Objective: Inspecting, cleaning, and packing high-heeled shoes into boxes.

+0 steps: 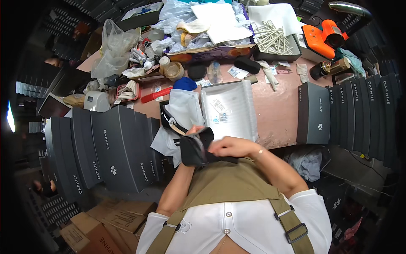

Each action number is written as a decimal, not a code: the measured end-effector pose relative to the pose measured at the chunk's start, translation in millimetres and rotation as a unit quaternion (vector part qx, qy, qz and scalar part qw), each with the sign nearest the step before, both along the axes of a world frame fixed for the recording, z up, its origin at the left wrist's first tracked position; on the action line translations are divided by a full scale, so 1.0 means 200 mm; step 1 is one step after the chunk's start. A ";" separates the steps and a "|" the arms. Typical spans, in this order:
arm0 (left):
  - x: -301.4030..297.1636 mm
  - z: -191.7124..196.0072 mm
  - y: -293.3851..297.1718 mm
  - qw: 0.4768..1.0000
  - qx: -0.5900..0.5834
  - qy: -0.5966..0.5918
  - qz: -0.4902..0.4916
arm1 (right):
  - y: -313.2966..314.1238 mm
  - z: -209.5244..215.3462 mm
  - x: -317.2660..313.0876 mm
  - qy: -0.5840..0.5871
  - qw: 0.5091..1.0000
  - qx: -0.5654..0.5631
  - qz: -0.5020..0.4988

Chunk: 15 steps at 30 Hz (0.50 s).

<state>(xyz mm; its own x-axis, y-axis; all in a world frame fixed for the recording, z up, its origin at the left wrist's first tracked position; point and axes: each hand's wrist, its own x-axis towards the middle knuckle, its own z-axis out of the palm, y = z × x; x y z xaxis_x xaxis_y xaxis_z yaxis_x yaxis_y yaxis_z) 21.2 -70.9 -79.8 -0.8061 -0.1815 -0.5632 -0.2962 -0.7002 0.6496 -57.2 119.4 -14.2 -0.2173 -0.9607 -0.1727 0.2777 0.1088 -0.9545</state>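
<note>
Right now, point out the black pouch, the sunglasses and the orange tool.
black pouch (192,152), head view, front face.
sunglasses (169,120), head view, dark frame.
orange tool (323,40), head view, orange body.

A black shoe (195,148), held tilted near the chest, over white wrapping paper (182,114).

Grey boxes (118,146) flank a cluttered table (279,114) bearing an orange tool (323,40).

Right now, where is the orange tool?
In the head view, the orange tool sits at the table's far right, beside the box of white sticks.
</note>
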 end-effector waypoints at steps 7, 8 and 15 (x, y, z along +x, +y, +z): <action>-0.01 -0.12 -0.01 0.991 -0.094 0.078 -0.051 | -0.13 0.07 0.12 0.504 0.834 0.149 -0.170; -0.02 -0.07 0.02 0.981 -0.171 0.071 -0.054 | -0.15 0.03 0.14 0.504 0.825 0.215 -0.135; -0.10 -0.05 0.06 0.985 0.155 0.077 0.006 | 0.41 0.11 -0.07 0.221 0.949 0.059 -0.219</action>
<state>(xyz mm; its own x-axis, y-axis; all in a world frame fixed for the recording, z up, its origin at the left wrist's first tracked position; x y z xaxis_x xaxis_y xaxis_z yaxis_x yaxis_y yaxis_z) 0.4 -59.7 -90.4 -0.8855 -0.0300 -0.4637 -0.2007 -0.8753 0.4399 -71.6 201.2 7.1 -0.6668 -0.7417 -0.0729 -0.1035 0.1890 -0.9765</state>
